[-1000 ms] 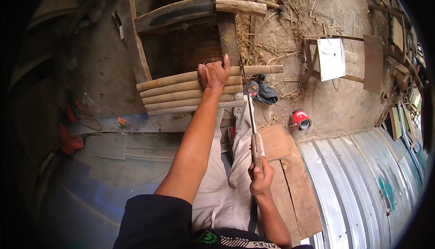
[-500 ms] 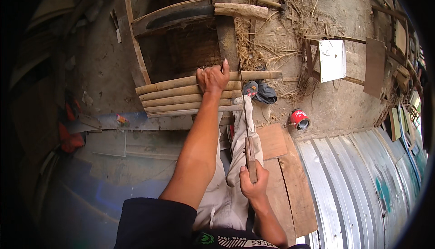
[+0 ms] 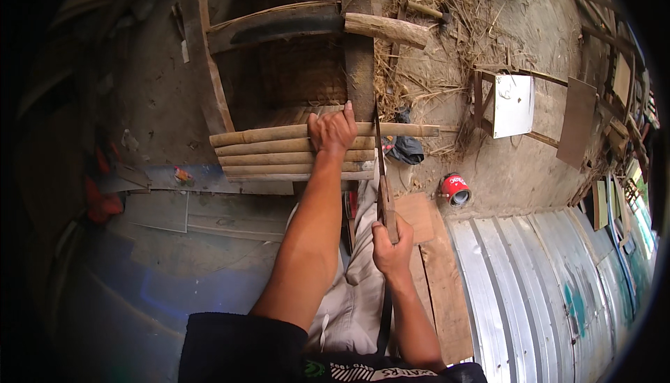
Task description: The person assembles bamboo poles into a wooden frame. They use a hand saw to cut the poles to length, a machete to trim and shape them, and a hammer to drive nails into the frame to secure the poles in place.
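My left hand (image 3: pixel 332 130) is closed over the far bamboo pole (image 3: pixel 262 133), its thumb raised against a wooden beam (image 3: pixel 360 69). This pole sticks out to the right past several other bamboo poles (image 3: pixel 279 160) lying side by side across the near end of the wooden frame. In my right hand (image 3: pixel 392 249) is the wooden handle of a handsaw (image 3: pixel 385 198). The blade points away from me and crosses the far pole just right of the shorter poles' ends. How deep the blade sits in the bamboo cannot be made out.
A short log piece (image 3: pixel 387 28) lies across the beam. To the right are a red can (image 3: pixel 455 190), a dark cloth or bag (image 3: pixel 407 151) and a white panel (image 3: pixel 513 106). Corrugated metal sheets (image 3: pixel 516 271) cover the lower right, beside wooden boards (image 3: pixel 447 292).
My right hand has pushed the saw forward, away from me, along the cut line. The left hand stays on the far pole. The whole view has shifted slightly.
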Tool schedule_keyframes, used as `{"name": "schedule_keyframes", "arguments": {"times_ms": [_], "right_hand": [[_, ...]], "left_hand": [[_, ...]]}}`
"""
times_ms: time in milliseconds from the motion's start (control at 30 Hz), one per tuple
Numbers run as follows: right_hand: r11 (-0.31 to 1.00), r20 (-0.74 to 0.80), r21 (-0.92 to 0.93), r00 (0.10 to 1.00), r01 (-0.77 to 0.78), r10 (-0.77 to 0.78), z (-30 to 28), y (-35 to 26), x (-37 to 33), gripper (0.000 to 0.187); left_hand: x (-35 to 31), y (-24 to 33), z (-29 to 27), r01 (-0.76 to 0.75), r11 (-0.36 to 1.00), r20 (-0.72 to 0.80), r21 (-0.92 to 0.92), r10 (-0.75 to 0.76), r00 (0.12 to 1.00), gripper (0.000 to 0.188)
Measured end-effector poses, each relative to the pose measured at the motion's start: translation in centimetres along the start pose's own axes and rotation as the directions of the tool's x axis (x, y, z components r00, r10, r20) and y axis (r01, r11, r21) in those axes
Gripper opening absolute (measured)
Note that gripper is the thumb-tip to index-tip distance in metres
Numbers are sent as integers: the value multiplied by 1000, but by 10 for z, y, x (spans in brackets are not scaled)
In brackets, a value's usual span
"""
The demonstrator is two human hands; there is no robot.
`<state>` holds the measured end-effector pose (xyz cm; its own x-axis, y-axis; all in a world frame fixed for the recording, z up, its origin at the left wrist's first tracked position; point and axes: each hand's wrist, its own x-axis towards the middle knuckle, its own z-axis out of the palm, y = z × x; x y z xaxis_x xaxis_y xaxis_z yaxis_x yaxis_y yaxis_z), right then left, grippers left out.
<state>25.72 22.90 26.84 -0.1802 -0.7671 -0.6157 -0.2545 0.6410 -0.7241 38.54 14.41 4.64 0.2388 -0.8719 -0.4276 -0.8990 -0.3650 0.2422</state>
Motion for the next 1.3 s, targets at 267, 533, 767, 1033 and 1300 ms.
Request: {"name": "schedule_keyframes", "arguments": {"times_ms": [267, 533, 767, 1033, 1300], "right_hand": [[990, 35, 4, 989, -144, 143, -24, -4, -58, 16], [987, 14, 20, 987, -161, 160, 6, 8, 20, 18], [995, 35, -6, 994, -102, 102, -17, -8, -54, 16], [990, -25, 48, 990, -134, 136, 22, 16, 39, 19], [988, 58, -65, 988, -141, 145, -23, -14, -85, 11]], "left_hand": [[1, 4, -7, 32, 999, 84, -38, -29, 996, 60], [-1, 2, -3, 11, 1000, 8, -14, -10, 1000, 60], [0, 1, -2, 14, 999, 17, -52, -13, 1000, 58], [0, 3, -6, -6, 1000, 21, 28, 6, 1000, 62], [0, -1, 2, -22, 1000, 0, 2, 22, 1000, 60]]}}
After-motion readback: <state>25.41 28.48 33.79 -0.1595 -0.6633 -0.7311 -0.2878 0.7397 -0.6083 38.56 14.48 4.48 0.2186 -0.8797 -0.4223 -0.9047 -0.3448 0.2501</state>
